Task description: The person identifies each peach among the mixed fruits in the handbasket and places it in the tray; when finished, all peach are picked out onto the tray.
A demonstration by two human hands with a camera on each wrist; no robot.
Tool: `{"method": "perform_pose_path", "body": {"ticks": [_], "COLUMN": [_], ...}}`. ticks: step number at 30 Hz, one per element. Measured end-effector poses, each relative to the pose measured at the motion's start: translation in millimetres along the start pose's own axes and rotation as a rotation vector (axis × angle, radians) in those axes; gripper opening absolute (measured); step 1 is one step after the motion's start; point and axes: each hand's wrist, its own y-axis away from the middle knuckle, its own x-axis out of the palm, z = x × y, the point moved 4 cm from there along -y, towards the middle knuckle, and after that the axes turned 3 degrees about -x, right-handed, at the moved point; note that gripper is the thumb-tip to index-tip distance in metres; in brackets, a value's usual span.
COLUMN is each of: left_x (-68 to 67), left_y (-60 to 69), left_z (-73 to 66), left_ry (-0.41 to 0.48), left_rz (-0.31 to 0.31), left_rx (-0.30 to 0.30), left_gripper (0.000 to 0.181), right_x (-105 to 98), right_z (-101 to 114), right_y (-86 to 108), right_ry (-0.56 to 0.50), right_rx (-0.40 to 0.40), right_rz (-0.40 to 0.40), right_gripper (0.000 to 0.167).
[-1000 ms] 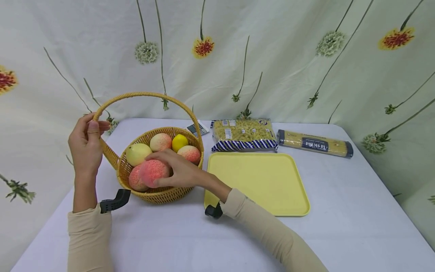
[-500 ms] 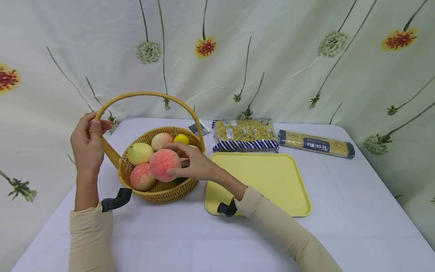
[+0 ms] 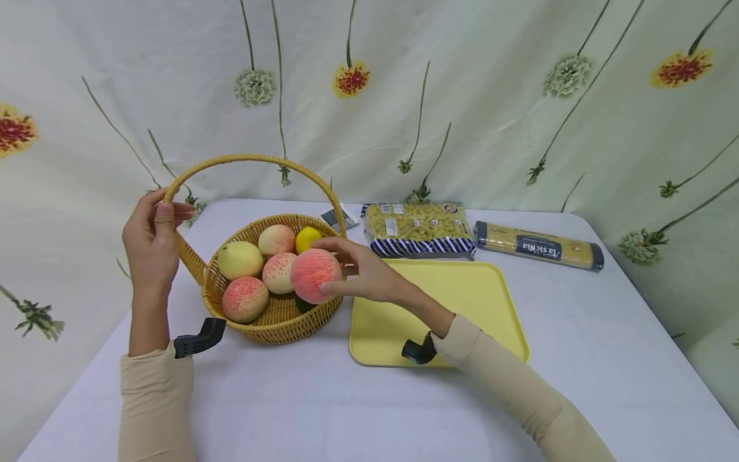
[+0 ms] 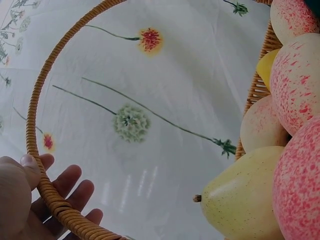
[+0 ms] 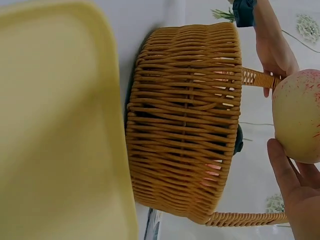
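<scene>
My left hand (image 3: 152, 247) holds the left side of the arched handle (image 3: 248, 158) of a wicker basket (image 3: 271, 332), thumb against the cane in the left wrist view. A pink peach (image 3: 315, 276) is gripped between the thumb and fingers of my right hand (image 3: 369, 273), raised over the basket's right side. Inside the basket lie a pale yellow-green pear (image 3: 239, 260), a yellow lemon (image 3: 308, 239) and several peaches (image 3: 245, 299). A dark green thing (image 3: 304, 305) sits low among them, mostly hidden by the held peach.
Right of the basket lies a yellow tray (image 3: 439, 346), partly under my right forearm. Behind it are a bag of pasta (image 3: 418, 228) and a long spaghetti pack (image 3: 539, 247). A small printed card (image 3: 339, 217) lies behind the basket; a flowered cloth hangs beyond.
My right hand has lifted the peach from the basket's front and carried it right, toward the rim. More fruit now shows inside. The left hand stays on the handle.
</scene>
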Motion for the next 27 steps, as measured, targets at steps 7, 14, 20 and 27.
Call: {"method": "perform_pose_path", "body": {"ticks": [7, 14, 20, 27], "left_x": [-0.5, -0.9, 0.1, 0.6], "left_y": [-0.2, -0.3, -1.1, -0.9], "left_z": [2.0, 2.2, 1.5, 0.8], "left_ry": [-0.001, 0.002, 0.010, 0.006], "left_rz": [-0.002, -0.003, -0.002, -0.002], "left_rx": [-0.011, -0.008, 0.003, 0.000], "left_gripper": [0.033, 0.033, 0.032, 0.033], "right_x": [-14, -28, -38, -47], "right_z": [-8, -12, -14, -24], "right_y": [11.8, 19.8, 26.3, 34.1], "right_ry": [0.016, 0.004, -0.002, 0.007], "right_rx": [0.003, -0.005, 0.002, 0.023], "right_rz": [-0.028, -0.055, -0.068, -0.079], "right_gripper": [0.062, 0.064, 0.063, 0.067]}}
